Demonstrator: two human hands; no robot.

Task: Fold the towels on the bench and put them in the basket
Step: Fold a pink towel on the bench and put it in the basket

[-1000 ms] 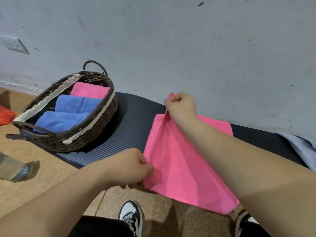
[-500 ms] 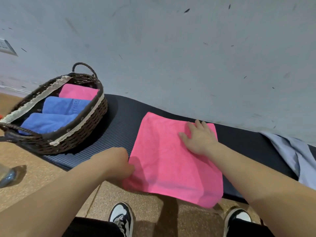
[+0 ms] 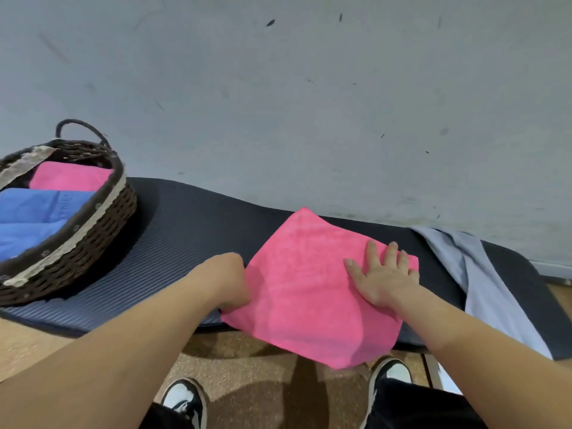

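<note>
The pink towel lies flat on the padded counter, its near edge overhanging the floor. The right hand presses its right part with fingers spread, and the left hand curls at its left edge, apparently pinching it. The basket, holding folded towels, stands well to the left and nearer the left hand, while a grey cloth lies to the right.

Scuffed grey wall, black-and-white shoes, floor, perhaps cork

The dark bench carries a wicker basket, a pink towel and a grey cloth.
</note>
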